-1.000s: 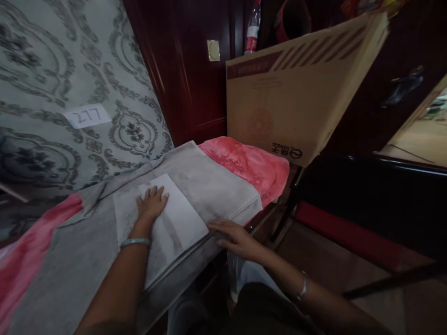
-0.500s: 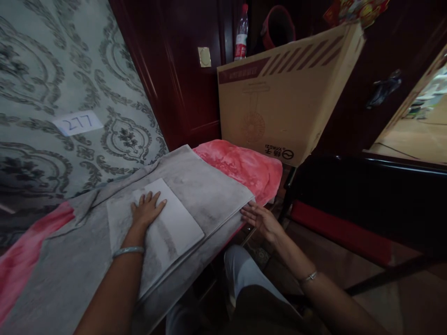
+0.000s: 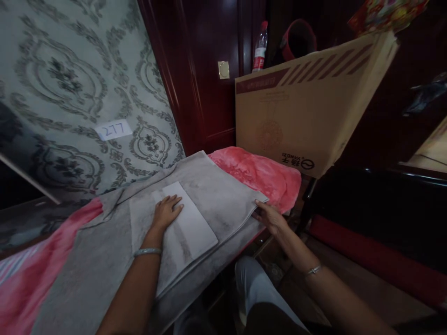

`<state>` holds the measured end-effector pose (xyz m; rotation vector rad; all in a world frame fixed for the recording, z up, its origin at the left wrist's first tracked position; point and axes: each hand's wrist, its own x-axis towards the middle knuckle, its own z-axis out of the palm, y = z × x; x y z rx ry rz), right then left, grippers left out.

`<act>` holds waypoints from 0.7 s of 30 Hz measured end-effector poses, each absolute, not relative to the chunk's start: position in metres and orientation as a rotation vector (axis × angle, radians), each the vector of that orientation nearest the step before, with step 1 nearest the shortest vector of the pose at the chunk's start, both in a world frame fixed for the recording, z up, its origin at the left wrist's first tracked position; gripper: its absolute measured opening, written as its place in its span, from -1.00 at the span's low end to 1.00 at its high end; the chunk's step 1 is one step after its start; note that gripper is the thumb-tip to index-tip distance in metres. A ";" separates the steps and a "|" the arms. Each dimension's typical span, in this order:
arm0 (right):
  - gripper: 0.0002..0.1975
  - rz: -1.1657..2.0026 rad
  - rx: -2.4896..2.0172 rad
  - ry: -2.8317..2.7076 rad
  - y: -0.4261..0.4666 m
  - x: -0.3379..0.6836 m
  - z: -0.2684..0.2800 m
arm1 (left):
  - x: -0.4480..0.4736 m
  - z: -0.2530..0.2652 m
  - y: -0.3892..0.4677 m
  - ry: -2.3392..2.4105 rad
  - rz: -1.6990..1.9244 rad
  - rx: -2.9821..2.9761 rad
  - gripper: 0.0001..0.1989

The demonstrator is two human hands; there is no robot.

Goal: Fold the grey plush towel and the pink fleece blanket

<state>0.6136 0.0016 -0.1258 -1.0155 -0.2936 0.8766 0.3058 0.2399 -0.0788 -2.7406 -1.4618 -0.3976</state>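
My left hand [image 3: 167, 212] lies with its fingers spread on a flat white board or sheet [image 3: 195, 218] with greyish patches. Under that sheet is a grey cloth [image 3: 223, 190], laid in layers across the surface. At the cloth's right corner my right hand [image 3: 270, 217] pinches the edge, thumb on top and the other fingers underneath, partly hidden. The corner is slightly raised from the grey layer below. A pink-red plush cloth [image 3: 258, 172] shows beneath the grey one on the right and far left.
Behind the cloths a large cardboard box [image 3: 289, 121] leans against dark red doors, with a plastic bottle [image 3: 259, 51] beyond its top edge. A black chair [image 3: 377, 204] stands to the right. Patterned wallpaper [image 3: 70, 83] with a paper marked 277 [image 3: 113, 130] borders the left.
My right hand has gone from touching the cloth's edge with extended fingers to pinching its corner, now slightly lifted. My left hand stays on the sheet. The whole view has shifted.
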 end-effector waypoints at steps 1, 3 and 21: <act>-0.70 0.862 -1.065 -0.308 0.003 0.615 -0.126 | 0.305 -0.079 0.239 -1.459 -0.416 -2.733 -0.52; -0.69 0.810 -1.186 -0.350 0.006 0.619 -0.126 | 0.304 -0.080 0.239 -1.429 -0.440 -2.740 -0.53; -0.70 0.315 -1.378 -1.319 0.065 0.496 -0.043 | 0.289 -0.080 0.252 -1.742 -1.537 -3.076 -0.27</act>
